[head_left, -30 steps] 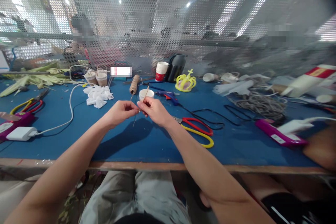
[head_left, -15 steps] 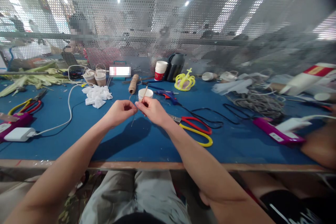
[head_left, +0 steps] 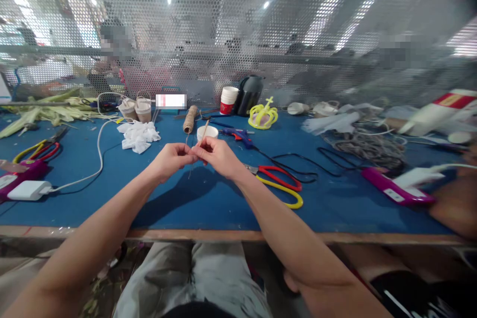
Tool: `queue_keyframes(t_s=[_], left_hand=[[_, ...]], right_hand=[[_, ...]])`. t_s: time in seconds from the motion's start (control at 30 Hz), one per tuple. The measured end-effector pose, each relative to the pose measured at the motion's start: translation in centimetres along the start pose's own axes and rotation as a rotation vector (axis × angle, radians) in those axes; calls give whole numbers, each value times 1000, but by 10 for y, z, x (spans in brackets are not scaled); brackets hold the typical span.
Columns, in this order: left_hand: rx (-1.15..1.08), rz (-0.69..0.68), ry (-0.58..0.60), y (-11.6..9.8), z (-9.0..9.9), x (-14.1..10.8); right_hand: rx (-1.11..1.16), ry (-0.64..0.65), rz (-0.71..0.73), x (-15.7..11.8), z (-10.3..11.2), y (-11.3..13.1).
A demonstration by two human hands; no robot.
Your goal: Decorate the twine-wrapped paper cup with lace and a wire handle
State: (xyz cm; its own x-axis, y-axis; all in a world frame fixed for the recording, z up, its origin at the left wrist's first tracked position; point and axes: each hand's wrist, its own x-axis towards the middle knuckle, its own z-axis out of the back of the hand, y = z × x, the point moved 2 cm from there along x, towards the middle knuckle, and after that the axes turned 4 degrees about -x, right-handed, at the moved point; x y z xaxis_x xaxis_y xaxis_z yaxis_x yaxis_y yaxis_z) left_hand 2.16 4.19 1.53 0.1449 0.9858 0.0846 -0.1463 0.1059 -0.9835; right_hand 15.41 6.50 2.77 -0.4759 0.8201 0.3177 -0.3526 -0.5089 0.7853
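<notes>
Above the middle of the table my hands meet, fingertips touching. My left hand (head_left: 172, 160) is closed in a pinch on a thin strand of twine, one end of which hangs below the fingers. My right hand (head_left: 219, 157) is closed around a thin wooden stick (head_left: 206, 128) that slants up out of the fingers. Just behind the hands stands a white paper cup (head_left: 211, 132), partly covered by my right hand. A roll of brown twine (head_left: 190, 118) lies beyond my left hand. Where strand and stick meet is hidden by the fingers.
Scissors with red and yellow handles (head_left: 283, 185) lie beside my right forearm. Behind them are a blue glue gun (head_left: 240, 136) and a yellow crown-shaped piece (head_left: 262, 117). Crumpled white material (head_left: 137, 135) lies left. A purple power strip (head_left: 395, 188) and another person's arm (head_left: 456, 203) are right.
My fingertips have drawn closer together, and the stick stands out a little more above my right hand. The things on the table have stayed in place.
</notes>
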Motion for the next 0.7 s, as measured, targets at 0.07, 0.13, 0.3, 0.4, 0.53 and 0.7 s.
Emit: queue_keyframes(t_s=[0.07,0.13,0.3,0.4,0.53,0.7], left_hand=[[-3,6,29,-2,2,-1],[12,-22,60,-4,4,-1],[107,-114,76,-6,7,0],[151,-117,57,-5,7,0],[146,-104,8,-2,4,0],[123,-108,-28,0,1,1]], right_hand=[[-18,-14,22,0,2,0],[-64,-43,32,0,3,0],[-115,-34,22,0,5,-2],[-130,-27,17,0,4,-2],[-137,-41,2,1,2,-3],[-110,-62,-5,1,2,-3]])
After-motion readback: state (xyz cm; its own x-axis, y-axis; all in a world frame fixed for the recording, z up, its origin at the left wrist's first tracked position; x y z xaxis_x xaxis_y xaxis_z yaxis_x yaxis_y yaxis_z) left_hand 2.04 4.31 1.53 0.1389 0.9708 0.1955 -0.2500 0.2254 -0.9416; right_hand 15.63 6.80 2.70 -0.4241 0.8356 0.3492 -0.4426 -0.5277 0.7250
